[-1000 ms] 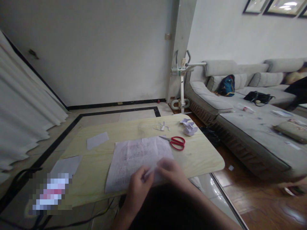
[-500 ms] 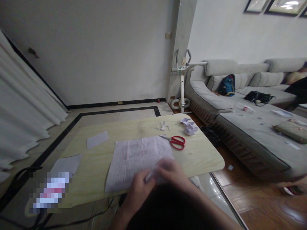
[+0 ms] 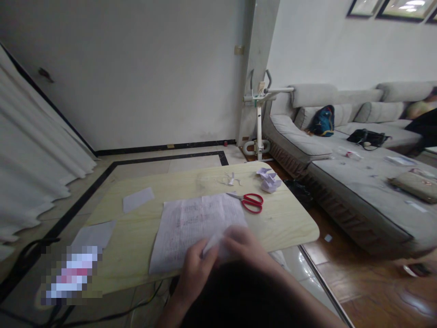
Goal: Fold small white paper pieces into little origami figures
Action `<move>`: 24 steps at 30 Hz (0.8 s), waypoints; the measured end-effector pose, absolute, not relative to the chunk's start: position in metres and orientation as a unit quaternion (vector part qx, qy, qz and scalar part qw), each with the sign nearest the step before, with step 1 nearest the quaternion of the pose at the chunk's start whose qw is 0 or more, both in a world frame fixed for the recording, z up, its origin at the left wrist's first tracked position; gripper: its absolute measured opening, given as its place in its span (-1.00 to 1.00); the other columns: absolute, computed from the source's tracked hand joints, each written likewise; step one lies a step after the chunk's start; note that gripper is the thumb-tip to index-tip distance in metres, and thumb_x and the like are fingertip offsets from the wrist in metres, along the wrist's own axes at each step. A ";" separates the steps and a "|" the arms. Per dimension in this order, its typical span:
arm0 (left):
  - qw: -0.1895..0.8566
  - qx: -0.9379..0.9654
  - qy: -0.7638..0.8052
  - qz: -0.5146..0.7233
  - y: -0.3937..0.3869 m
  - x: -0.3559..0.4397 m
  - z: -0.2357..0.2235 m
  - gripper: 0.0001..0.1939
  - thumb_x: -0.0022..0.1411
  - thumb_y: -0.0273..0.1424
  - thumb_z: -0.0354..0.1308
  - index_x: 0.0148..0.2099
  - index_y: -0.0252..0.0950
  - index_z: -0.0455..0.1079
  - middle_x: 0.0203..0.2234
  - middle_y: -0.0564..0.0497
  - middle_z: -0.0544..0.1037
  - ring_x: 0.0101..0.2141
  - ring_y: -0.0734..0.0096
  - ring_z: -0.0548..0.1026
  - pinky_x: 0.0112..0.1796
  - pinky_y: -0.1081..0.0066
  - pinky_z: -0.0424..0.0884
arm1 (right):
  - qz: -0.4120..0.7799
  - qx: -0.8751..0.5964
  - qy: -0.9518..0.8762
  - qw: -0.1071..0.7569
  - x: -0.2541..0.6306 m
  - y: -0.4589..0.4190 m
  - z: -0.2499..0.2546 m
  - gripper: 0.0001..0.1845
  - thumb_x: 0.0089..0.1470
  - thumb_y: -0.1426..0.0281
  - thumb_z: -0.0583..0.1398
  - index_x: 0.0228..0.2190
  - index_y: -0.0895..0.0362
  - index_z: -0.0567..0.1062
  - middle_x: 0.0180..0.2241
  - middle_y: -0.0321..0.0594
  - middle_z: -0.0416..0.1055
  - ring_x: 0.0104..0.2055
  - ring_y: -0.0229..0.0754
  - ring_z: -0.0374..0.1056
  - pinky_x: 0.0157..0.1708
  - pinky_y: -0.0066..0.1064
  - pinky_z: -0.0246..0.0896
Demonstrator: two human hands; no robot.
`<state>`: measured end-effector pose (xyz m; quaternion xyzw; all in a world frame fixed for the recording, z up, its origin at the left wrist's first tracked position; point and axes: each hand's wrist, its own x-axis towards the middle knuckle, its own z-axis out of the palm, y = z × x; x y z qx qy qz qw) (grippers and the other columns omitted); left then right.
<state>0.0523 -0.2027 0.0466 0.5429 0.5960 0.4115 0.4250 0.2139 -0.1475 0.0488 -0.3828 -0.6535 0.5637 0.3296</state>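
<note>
Close to the table's near edge, my left hand (image 3: pixel 198 263) pinches a small folded piece of white paper (image 3: pixel 212 241). My right hand (image 3: pixel 243 243) is closed on the same paper from the other side; its fingers are slightly blurred. Both hands are over the lower right part of a large printed sheet (image 3: pixel 191 223), which lies flat with crease lines. Red-handled scissors (image 3: pixel 252 203) rest with their blade tips at the sheet's upper right corner. Behind them are thin paper scraps (image 3: pixel 232 179) and folded white paper shapes (image 3: pixel 269 181).
The light wooden table (image 3: pixel 287 223) also carries a white slip (image 3: pixel 138 199) and another sheet (image 3: pixel 94 234) at left, beside a pixelated bright patch. Right of it stands a grey sofa (image 3: pixel 362 196) with bags; a person sits at the far right. Cables (image 3: pixel 112 315) run below left.
My left hand has shifted slightly left and down, and more of the folded paper shows between the hands. The scissors and the large sheet stay put.
</note>
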 end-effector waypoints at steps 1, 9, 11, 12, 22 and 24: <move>0.420 0.538 0.600 0.417 -0.202 0.052 0.047 -0.69 0.20 -0.19 0.10 -0.47 -0.30 0.40 -0.65 0.07 0.41 -0.56 0.39 0.39 -0.53 0.51 0.29 | 0.564 -0.384 -0.655 0.325 0.214 -0.148 0.049 -0.69 0.09 0.19 0.18 -0.50 0.17 0.43 -0.52 -0.33 0.29 -0.46 -0.27 0.19 -0.48 -0.48 0.09; 0.410 0.525 0.613 0.424 -0.201 0.052 0.047 -0.73 0.11 -0.17 0.18 -0.41 -0.29 0.47 -0.56 0.05 0.49 -0.47 0.31 0.45 -0.45 0.48 0.38 | 0.556 -0.394 -0.654 0.328 0.215 -0.149 0.050 -0.76 0.04 0.28 0.20 -0.54 0.16 0.37 -0.55 -0.35 0.24 -0.48 -0.28 0.15 -0.50 -0.47 0.05; 0.416 0.525 0.607 0.427 -0.201 0.051 0.047 -0.72 0.13 -0.17 0.16 -0.40 -0.29 0.45 -0.56 0.06 0.48 -0.48 0.33 0.44 -0.46 0.49 0.37 | 0.556 -0.395 -0.653 0.329 0.216 -0.150 0.051 -0.78 0.04 0.31 0.19 -0.54 0.17 0.36 -0.55 -0.35 0.22 -0.48 -0.29 0.14 -0.50 -0.47 0.05; 0.421 0.528 0.602 0.427 -0.201 0.050 0.047 -0.73 0.14 -0.17 0.14 -0.37 -0.29 0.45 -0.54 0.05 0.48 -0.47 0.34 0.44 -0.46 0.49 0.36 | 0.557 -0.395 -0.652 0.329 0.216 -0.150 0.052 -0.79 0.04 0.32 0.19 -0.54 0.17 0.36 -0.56 -0.36 0.22 -0.49 -0.29 0.13 -0.50 -0.47 0.05; 0.336 0.529 0.631 0.458 -0.197 0.056 0.049 -0.77 0.18 -0.25 0.08 -0.45 -0.27 0.36 -0.63 0.06 0.46 -0.55 0.38 0.46 -0.52 0.50 0.37 | 0.495 -0.420 -0.680 0.341 0.210 -0.151 0.050 -0.80 0.02 0.27 0.26 -0.45 0.16 0.44 -0.51 -0.33 0.32 -0.44 -0.26 0.20 -0.47 -0.46 0.10; 0.330 0.528 0.628 0.466 -0.198 0.058 0.049 -0.76 0.17 -0.25 0.08 -0.46 -0.27 0.37 -0.64 0.05 0.48 -0.55 0.37 0.47 -0.51 0.50 0.38 | 0.494 -0.428 -0.669 0.355 0.207 -0.152 0.048 -0.77 0.02 0.24 0.26 -0.46 0.16 0.43 -0.53 -0.34 0.32 -0.46 -0.26 0.20 -0.48 -0.46 0.10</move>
